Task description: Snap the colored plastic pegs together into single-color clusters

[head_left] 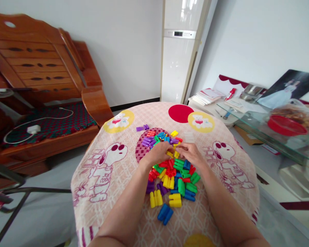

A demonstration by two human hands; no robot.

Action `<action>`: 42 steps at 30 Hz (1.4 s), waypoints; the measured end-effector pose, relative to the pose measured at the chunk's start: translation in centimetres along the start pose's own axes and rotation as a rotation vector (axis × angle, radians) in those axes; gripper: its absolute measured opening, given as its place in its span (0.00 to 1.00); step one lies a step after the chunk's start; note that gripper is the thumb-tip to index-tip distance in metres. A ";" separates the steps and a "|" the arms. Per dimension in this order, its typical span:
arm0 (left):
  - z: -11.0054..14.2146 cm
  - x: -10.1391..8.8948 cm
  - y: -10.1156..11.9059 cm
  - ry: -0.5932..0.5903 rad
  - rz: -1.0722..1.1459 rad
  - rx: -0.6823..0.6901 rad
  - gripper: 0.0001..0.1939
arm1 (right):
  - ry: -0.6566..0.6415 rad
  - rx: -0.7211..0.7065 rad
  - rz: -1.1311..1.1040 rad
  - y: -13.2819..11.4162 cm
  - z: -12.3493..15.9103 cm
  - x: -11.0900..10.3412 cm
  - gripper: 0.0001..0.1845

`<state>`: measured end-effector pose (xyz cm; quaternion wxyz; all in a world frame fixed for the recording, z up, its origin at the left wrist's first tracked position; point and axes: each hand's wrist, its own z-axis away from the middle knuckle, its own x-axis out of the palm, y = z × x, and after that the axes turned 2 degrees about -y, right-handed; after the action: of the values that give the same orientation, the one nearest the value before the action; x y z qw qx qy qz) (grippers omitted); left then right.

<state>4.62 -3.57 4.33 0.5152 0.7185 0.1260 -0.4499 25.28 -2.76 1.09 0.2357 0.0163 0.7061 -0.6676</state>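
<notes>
A heap of small plastic building pieces (175, 178) in red, yellow, green, blue and purple lies on a round table under a pink cartoon-print cloth (110, 164). My left hand (158, 153) and my right hand (189, 153) meet over the far side of the heap, fingers curled and pinched together around a yellow piece (175, 153). More purple, red and blue pieces (157, 137) lie just beyond my fingers. Two joined blue pieces (165, 212) sit nearest to me.
A carved wooden bench (41, 85) with a white charger cable stands at the left. A tall white air conditioner (179, 51) is behind the table. At the right, a glass shelf (260, 127) carries a red bowl, papers and a photo. A metal chair frame (12, 192) is at lower left.
</notes>
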 end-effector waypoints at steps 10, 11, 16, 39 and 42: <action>0.4 -1.7 -2.1 0.141 0.522 -0.129 0.16 | 0.026 -0.236 -0.108 -1.4 0.4 1.6 0.29; 0.4 -1.5 -2.0 0.129 0.610 -0.131 0.18 | 0.014 -0.246 -0.126 -1.5 0.4 1.9 0.28; -0.2 -0.3 -1.5 0.115 0.718 -0.138 0.17 | 0.067 -0.197 -0.233 -1.0 0.0 2.6 0.17; 0.5 -1.4 -5.6 0.581 0.467 -0.225 0.13 | 0.724 -0.143 0.621 2.0 -1.1 -5.8 0.13; 0.3 -1.4 -4.5 0.453 0.314 -0.068 0.12 | 0.338 -0.284 0.567 1.5 -1.8 -2.3 0.13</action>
<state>0.74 -1.49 2.54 0.5611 0.7939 0.1403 -0.1878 27.27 -0.21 0.49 0.2914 0.2886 0.7881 -0.4590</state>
